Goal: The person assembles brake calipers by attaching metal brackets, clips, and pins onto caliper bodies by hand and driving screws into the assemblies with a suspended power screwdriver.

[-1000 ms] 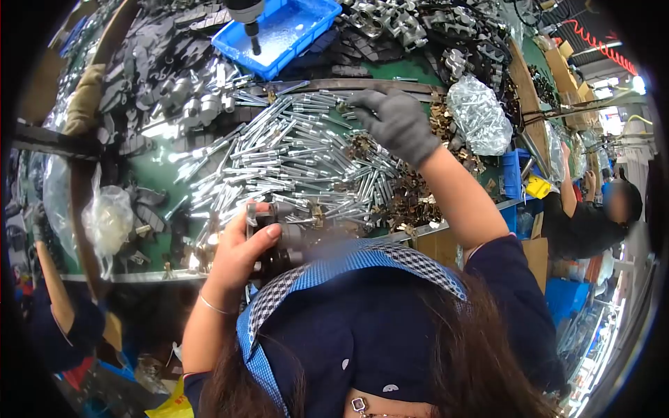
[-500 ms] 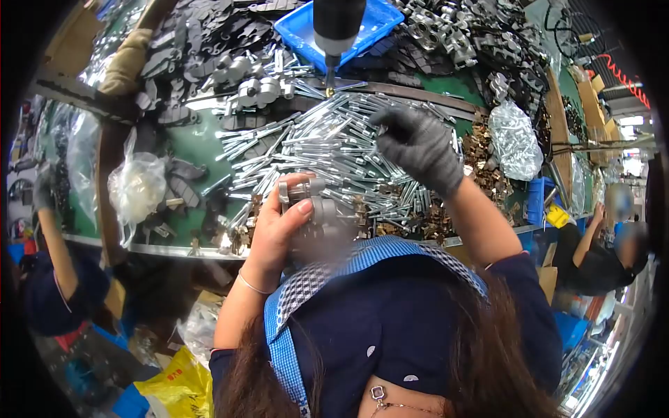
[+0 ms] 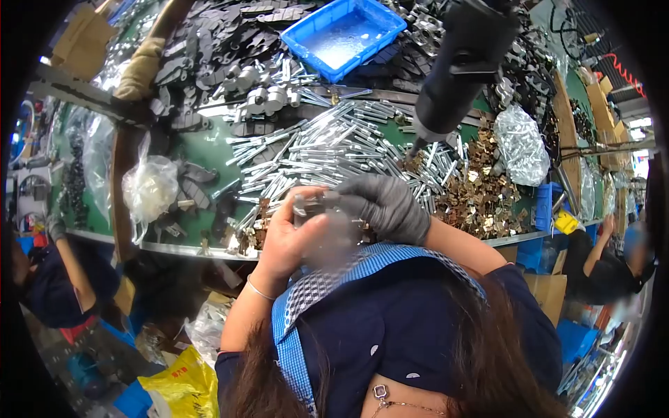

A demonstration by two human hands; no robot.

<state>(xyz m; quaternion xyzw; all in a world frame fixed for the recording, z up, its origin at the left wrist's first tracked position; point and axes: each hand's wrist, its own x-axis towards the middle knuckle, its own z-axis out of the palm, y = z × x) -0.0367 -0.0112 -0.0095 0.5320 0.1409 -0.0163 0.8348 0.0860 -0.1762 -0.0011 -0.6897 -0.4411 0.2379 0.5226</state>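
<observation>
My bare left hand [image 3: 296, 230] is wrapped round a grey metal part [image 3: 315, 206], whose lower side is blurred. Against that part's right side is my right hand [image 3: 385, 206] in a dark grey glove, its fingers bent together; anything between them is hidden. Beyond both hands lies a heap of silver pins [image 3: 334, 150]. Small brown metal clips [image 3: 481, 202] are piled to the right of the pins. A black power driver [image 3: 456, 76] hangs over the right part of the heap, its tip pointing down and left.
A blue tray [image 3: 331, 70] stands at the back among dark flat plates [image 3: 237, 42]. Bagged pins [image 3: 520, 146] lie at right, another plastic bag [image 3: 150, 188] at left. Wooden bars flank the bench. One co-worker [image 3: 63, 272] is at left, another [image 3: 603, 265] at right.
My right hand has come down from over the pins to the metal part in my left hand. The driver has swung from above the blue tray to the right.
</observation>
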